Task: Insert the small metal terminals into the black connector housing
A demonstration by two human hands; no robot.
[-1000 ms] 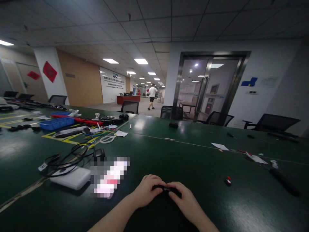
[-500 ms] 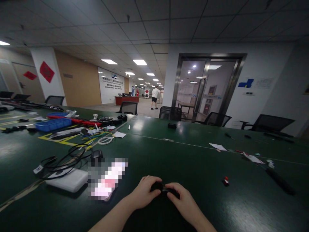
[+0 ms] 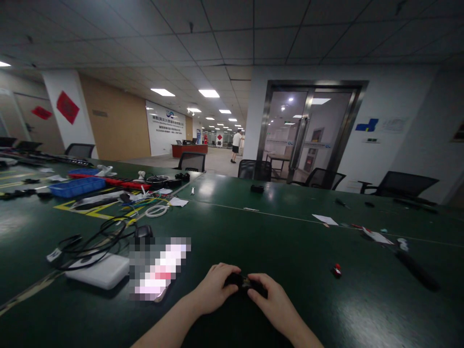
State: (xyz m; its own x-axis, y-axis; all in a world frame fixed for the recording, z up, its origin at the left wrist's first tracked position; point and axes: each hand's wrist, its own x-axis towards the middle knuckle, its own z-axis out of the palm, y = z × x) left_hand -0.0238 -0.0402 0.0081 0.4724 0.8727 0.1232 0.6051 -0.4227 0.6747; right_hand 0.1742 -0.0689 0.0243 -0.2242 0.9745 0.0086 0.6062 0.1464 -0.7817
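Note:
Both of my hands are at the lower middle of the head view, over the dark green table [image 3: 203, 232]. My left hand [image 3: 214, 290] is closed around the left end of a small black object [image 3: 245, 285]. On its right end my right hand [image 3: 273, 296] grips with thumb and fingers. A brownish-gold bit shows at the object's middle, between the hands. The fingers cover much of it, so its exact kind is hidden. Left of my left hand lies a blurred-out phone-like slab [image 3: 165, 270] with a bright screen.
A white box [image 3: 99, 270] with a coiled black cable [image 3: 97, 246] lies at left. Behind are a blue tray [image 3: 78, 187] and a white cable coil [image 3: 156, 211]. A small red-and-black item [image 3: 337, 270] sits at right. Chairs line the far side; a person [image 3: 236, 145] stands beyond.
My hands keep their hold on the black object and have barely moved. The view has shifted slightly. In the background the person has moved a little to the right.

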